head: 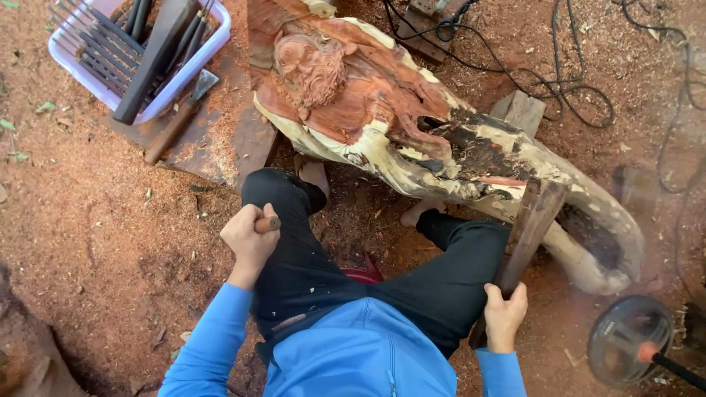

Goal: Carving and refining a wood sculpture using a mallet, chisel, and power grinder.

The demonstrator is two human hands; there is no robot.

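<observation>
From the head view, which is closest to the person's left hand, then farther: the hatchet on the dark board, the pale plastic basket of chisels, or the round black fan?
From the left hand:
1. Wooden-handled hatchet on the dark board, up and left.
2. Pale plastic basket of chisels, at the top left corner.
3. Round black fan, far across at the lower right.

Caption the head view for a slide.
Left hand grips a wooden-handled tool, right hand a wooden mallet, before a carved log.

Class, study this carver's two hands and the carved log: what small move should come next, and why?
Probably bring the chisel in the left hand up to the carved log. The right hand already holds the wooden mallet raised beside the log, but the chisel sits over the knee, apart from the wood.
</observation>
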